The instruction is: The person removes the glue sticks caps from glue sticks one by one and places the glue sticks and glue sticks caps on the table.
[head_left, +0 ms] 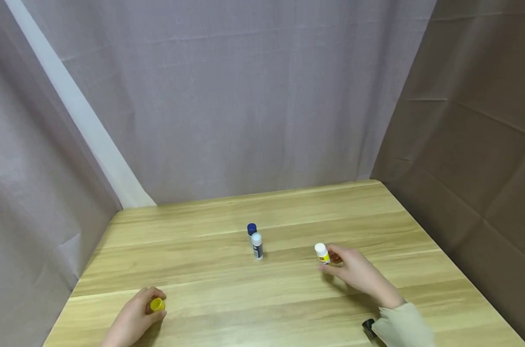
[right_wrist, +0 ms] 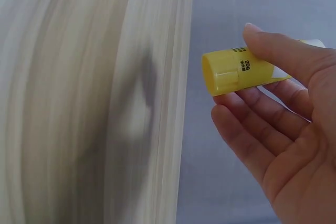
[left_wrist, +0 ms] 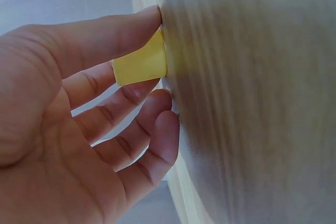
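Note:
At the front left of the table, my left hand [head_left: 134, 315] pinches a small yellow cap [head_left: 157, 304], its hollow side facing up. In the left wrist view the thumb lies over the cap [left_wrist: 140, 62], with its wider end right at the tabletop and the fingertips down by the wood. Farther right, my right hand [head_left: 360, 274] holds a yellow glue stick [head_left: 324, 258] between thumb and fingers, its white end up and tilted a little. The right wrist view shows the yellow end of this glue stick [right_wrist: 226, 72], printed "20g", held above the table.
Two sticks stand close together mid-table: a white one with a dark label [head_left: 257, 248], and a blue-capped one [head_left: 251, 227] partly hidden behind it. A black object [head_left: 368, 326] shows at the right sleeve [head_left: 403, 325]. Grey curtains [head_left: 245, 96] hang around the wooden table [head_left: 210, 284].

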`<state>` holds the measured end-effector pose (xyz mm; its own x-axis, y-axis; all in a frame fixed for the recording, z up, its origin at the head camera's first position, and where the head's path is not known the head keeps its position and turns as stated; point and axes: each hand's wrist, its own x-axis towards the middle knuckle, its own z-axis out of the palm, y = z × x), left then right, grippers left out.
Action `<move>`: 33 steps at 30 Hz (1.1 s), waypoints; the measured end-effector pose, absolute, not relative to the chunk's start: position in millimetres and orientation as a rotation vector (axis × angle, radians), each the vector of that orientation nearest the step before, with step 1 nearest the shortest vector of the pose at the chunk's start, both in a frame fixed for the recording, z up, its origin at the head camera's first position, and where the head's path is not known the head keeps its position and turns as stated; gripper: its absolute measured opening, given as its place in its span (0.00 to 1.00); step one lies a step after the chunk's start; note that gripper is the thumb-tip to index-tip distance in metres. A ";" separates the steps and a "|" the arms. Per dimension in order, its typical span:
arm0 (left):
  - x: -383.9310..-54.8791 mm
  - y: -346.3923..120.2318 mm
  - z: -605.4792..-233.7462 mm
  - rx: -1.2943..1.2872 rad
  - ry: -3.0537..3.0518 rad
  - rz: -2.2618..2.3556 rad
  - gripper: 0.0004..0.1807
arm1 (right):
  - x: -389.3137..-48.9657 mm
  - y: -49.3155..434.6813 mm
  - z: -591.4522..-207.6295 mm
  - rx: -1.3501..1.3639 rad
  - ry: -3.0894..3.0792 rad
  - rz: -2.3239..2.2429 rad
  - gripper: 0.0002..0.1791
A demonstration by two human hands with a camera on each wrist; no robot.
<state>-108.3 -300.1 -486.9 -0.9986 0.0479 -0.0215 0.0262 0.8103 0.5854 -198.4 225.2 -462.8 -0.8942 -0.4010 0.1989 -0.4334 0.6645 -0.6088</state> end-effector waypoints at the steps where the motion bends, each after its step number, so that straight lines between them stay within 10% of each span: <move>1: -108.0 -300.0 -487.2 0.049 2.948 0.947 0.18 | -197.5 230.1 -463.4 0.687 -2.829 1.052 0.14; 33: -109.8 -297.8 -487.1 0.017 2.931 0.906 0.18 | -191.9 298.8 -484.5 0.297 -2.861 1.007 0.15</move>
<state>-109.8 -297.8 -487.1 -0.9972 0.0324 -0.0668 -0.0109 0.8258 0.5638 -191.9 298.8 -484.5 -0.9767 -0.1518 0.1520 -0.2135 0.7630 -0.6101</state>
